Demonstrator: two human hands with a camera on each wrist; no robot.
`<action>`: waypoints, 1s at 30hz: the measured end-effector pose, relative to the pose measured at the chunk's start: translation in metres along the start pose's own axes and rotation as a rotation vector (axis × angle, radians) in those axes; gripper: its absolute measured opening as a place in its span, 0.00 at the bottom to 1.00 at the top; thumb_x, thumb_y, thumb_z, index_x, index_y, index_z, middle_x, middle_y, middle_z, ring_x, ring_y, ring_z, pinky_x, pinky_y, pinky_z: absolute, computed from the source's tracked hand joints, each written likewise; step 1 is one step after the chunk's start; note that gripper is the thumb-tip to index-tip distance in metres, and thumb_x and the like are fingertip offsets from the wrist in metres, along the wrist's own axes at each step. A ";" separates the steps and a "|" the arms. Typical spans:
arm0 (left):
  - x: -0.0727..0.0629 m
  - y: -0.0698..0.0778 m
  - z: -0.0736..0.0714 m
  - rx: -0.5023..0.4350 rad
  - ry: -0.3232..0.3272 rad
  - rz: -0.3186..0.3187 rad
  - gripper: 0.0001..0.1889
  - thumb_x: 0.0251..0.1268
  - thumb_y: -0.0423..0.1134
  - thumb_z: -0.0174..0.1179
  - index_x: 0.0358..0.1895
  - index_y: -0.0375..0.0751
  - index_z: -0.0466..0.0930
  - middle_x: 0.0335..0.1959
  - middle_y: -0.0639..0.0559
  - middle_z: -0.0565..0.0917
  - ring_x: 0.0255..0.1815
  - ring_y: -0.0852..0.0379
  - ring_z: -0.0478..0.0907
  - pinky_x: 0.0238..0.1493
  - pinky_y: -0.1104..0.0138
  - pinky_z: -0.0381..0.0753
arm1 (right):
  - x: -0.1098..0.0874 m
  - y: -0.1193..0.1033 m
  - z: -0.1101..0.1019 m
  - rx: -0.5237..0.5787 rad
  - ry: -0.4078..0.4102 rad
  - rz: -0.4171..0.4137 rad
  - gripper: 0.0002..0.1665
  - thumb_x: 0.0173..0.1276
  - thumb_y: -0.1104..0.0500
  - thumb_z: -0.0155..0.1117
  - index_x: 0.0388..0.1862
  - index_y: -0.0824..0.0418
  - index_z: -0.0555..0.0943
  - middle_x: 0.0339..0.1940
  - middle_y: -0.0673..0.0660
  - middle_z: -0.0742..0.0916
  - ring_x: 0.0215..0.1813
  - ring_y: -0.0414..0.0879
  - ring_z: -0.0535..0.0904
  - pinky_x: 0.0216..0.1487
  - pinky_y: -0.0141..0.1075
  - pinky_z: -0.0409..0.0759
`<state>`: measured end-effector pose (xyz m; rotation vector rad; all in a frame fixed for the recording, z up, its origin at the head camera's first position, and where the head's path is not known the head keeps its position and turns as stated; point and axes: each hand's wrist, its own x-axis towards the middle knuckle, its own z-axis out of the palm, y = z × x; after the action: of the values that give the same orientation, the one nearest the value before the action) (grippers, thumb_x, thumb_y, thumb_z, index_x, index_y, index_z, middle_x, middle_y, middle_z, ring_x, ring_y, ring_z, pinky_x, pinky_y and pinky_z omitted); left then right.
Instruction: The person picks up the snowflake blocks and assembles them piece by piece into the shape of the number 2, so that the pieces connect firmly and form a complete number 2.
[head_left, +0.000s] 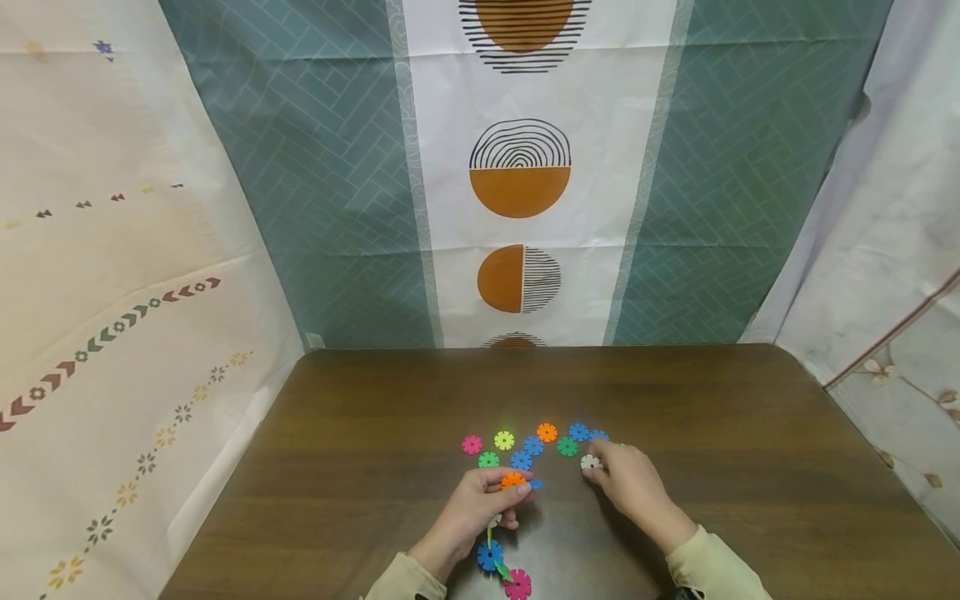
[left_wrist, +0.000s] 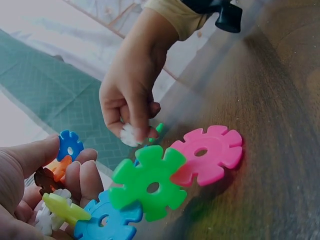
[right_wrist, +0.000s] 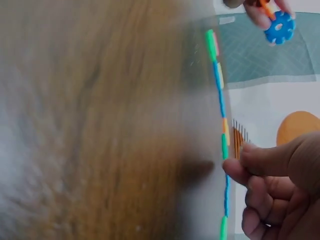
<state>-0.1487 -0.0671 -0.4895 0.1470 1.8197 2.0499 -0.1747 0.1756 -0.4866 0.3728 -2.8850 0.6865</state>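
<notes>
My left hand (head_left: 474, 507) holds a chain of notched, flower-shaped plastic discs slotted into each other. At its upper end, a blue disc (left_wrist: 70, 145) and an orange disc (head_left: 513, 480) sit between thumb and fingers. Brown (left_wrist: 46, 181), white (left_wrist: 47, 220) and yellow (left_wrist: 65, 210) discs follow by the palm. The lower end hangs out with a blue disc (head_left: 490, 556), a green one (left_wrist: 149, 184) and a pink one (head_left: 517, 584). My right hand (head_left: 633, 486) pinches a loose white disc (head_left: 590, 462) by its edge; in the right wrist view that disc cannot be made out.
Loose discs lie flat on the brown table (head_left: 337, 467) beyond the hands: pink (head_left: 472, 445), yellow (head_left: 504, 440), orange (head_left: 547, 432), dark green (head_left: 567, 447) and several blue ones (head_left: 533, 446). A patterned curtain (head_left: 517, 250) hangs behind the table's far edge.
</notes>
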 end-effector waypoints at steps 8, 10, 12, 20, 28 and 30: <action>0.000 0.001 0.000 0.008 -0.010 0.002 0.15 0.64 0.39 0.65 0.49 0.31 0.83 0.42 0.32 0.85 0.16 0.63 0.73 0.27 0.69 0.83 | -0.007 -0.010 -0.005 0.337 -0.109 -0.005 0.04 0.71 0.61 0.61 0.35 0.55 0.78 0.23 0.45 0.84 0.20 0.38 0.74 0.24 0.33 0.74; 0.000 0.001 0.000 0.013 -0.012 0.002 0.16 0.65 0.39 0.65 0.49 0.31 0.83 0.42 0.32 0.85 0.17 0.63 0.73 0.27 0.70 0.83 | -0.009 -0.013 -0.007 0.454 -0.154 -0.003 0.03 0.72 0.60 0.60 0.36 0.56 0.77 0.24 0.49 0.85 0.18 0.41 0.76 0.19 0.32 0.73; 0.000 0.002 0.000 0.016 -0.013 -0.001 0.15 0.65 0.39 0.65 0.49 0.31 0.83 0.42 0.33 0.85 0.17 0.63 0.73 0.27 0.70 0.83 | -0.012 -0.016 -0.008 0.550 -0.180 -0.014 0.04 0.72 0.59 0.61 0.36 0.57 0.77 0.25 0.53 0.86 0.19 0.44 0.78 0.18 0.33 0.74; 0.001 0.002 0.001 0.027 -0.021 0.003 0.14 0.66 0.39 0.64 0.48 0.33 0.83 0.41 0.33 0.85 0.17 0.62 0.73 0.27 0.70 0.83 | -0.016 -0.027 -0.009 0.695 -0.192 -0.030 0.07 0.70 0.56 0.63 0.38 0.59 0.81 0.28 0.57 0.86 0.18 0.47 0.77 0.18 0.34 0.76; 0.001 0.000 0.001 0.026 -0.041 0.008 0.14 0.66 0.39 0.64 0.49 0.33 0.83 0.40 0.35 0.86 0.18 0.62 0.73 0.27 0.70 0.83 | -0.017 -0.032 -0.010 0.706 -0.201 -0.014 0.09 0.70 0.56 0.63 0.40 0.62 0.81 0.28 0.57 0.86 0.17 0.44 0.76 0.18 0.35 0.76; 0.002 0.000 0.001 0.024 -0.045 0.009 0.14 0.66 0.39 0.64 0.49 0.32 0.83 0.40 0.35 0.86 0.18 0.62 0.73 0.27 0.70 0.83 | -0.016 -0.031 -0.010 0.708 -0.206 -0.016 0.09 0.71 0.57 0.63 0.40 0.62 0.81 0.28 0.57 0.86 0.17 0.43 0.75 0.18 0.35 0.76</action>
<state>-0.1498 -0.0659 -0.4897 0.2065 1.8204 2.0145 -0.1497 0.1562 -0.4682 0.5672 -2.7094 1.7509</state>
